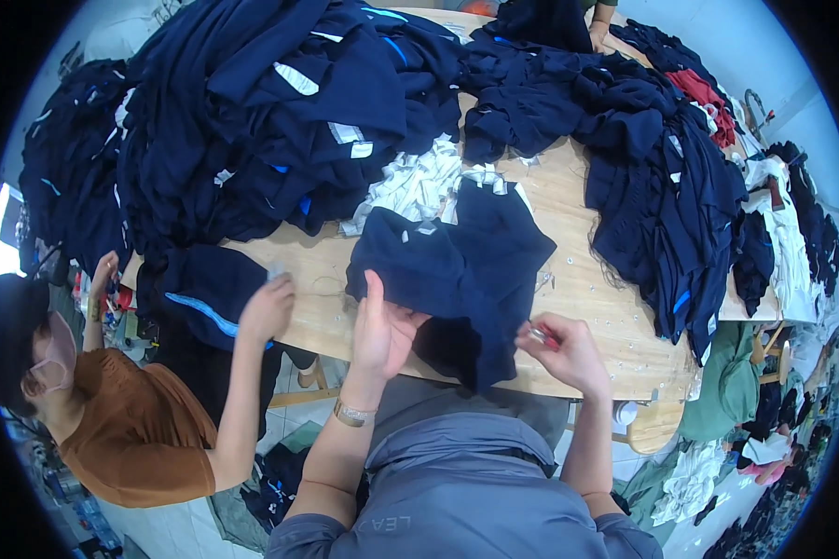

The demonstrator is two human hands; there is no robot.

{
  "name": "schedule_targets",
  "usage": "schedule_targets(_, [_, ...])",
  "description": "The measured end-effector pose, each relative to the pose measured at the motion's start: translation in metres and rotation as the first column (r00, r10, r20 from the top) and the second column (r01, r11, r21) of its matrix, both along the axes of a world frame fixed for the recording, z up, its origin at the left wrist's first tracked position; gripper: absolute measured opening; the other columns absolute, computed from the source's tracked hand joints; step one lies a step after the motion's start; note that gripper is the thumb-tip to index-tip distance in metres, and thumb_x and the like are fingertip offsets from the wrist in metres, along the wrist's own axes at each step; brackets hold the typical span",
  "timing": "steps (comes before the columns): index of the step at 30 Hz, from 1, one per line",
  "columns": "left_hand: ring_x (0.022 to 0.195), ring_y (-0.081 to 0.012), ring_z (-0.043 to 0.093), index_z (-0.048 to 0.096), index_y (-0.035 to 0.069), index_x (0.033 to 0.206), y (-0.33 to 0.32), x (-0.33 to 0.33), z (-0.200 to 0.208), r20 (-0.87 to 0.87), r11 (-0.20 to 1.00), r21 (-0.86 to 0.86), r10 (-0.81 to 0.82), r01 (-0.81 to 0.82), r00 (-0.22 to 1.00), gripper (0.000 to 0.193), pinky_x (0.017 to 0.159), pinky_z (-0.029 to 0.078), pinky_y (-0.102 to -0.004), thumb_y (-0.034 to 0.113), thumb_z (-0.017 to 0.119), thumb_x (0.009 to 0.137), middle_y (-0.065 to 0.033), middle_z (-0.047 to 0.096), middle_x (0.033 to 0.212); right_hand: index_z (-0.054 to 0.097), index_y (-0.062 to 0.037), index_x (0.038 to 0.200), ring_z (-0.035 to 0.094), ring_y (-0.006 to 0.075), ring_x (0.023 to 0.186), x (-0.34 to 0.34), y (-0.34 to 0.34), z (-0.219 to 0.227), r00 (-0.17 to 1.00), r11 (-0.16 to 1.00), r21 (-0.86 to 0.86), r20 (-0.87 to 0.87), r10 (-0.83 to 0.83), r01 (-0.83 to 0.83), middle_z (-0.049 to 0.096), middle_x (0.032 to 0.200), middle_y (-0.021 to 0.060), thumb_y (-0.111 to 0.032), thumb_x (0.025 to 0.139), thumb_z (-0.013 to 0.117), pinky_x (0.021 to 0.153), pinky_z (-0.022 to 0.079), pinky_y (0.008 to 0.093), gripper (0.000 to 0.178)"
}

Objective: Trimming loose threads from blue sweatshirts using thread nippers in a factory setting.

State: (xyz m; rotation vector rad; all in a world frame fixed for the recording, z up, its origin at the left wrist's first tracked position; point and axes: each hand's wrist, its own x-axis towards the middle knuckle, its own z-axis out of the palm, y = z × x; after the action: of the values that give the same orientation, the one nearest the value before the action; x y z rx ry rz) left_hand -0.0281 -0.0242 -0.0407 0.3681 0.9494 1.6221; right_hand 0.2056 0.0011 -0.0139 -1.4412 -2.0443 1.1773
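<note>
A navy garment (457, 270) lies spread on the table in front of me and hangs over the near edge. My left hand (387, 331) is at its lower left edge, thumb raised and palm turned up, with fingers stretched toward the cloth. The fingertips are partly hidden by the fabric. On the garment's right side, my right hand (569, 352) is closed around a small red-and-metal tool, which looks like thread snips (545, 337). A small white label (426, 228) shows on the garment. White fabric pieces (415, 182) are heaped just beyond it.
A tall pile of navy garments (252, 112) fills the far left of the wooden table (569, 270). More navy garments (662, 186) drape along the right. At left, a co-worker in a brown shirt (140, 429) handles a blue-striped navy piece (210, 284). Another person's hand (598, 35) is at the far side.
</note>
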Motion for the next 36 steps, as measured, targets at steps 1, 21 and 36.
schedule_targets(1, [0.09,-0.0174,0.06,0.054,0.003,0.11,-0.004,0.004,0.002,0.247,0.998,-0.054,-0.025,0.04,0.969,0.049,0.077,0.048,-0.0308,0.044,0.033,0.096,-0.0086,0.062,0.102,0.061,-0.0005,0.083,0.049,0.0094,0.054,-0.009,0.0,-0.006,1.0,1.0,-0.003,-0.004,-0.005,0.005,0.056,0.06,0.0044,-0.007,0.075,0.071,0.052,0.042,0.0244,0.014])
schedule_targets(21, [0.084,-0.0126,0.062,0.061,0.007,0.1,-0.026,0.007,0.0,0.107,0.987,-0.065,-0.138,0.146,0.985,0.019,0.07,0.053,-0.0289,0.022,0.052,0.092,-0.0037,0.064,0.096,0.056,-0.001,0.083,0.036,-0.0005,0.054,-0.056,0.002,-0.033,0.7,0.961,-0.101,-0.666,-0.256,0.256,0.046,0.063,-0.0067,0.0,0.083,0.06,0.049,0.028,0.0151,0.004])
schedule_targets(36, [0.107,-0.0245,0.054,0.051,0.004,0.114,-0.025,0.012,0.006,0.578,0.965,-0.023,-0.201,0.263,0.791,0.033,0.098,0.041,-0.045,0.03,0.043,0.095,-0.0117,0.058,0.114,0.051,-0.0018,0.091,0.057,0.0279,0.059,-0.054,-0.004,-0.021,0.982,0.944,0.331,-0.172,0.075,-0.014,0.056,0.068,0.0128,-0.023,0.083,0.062,0.051,0.043,0.0328,0.025])
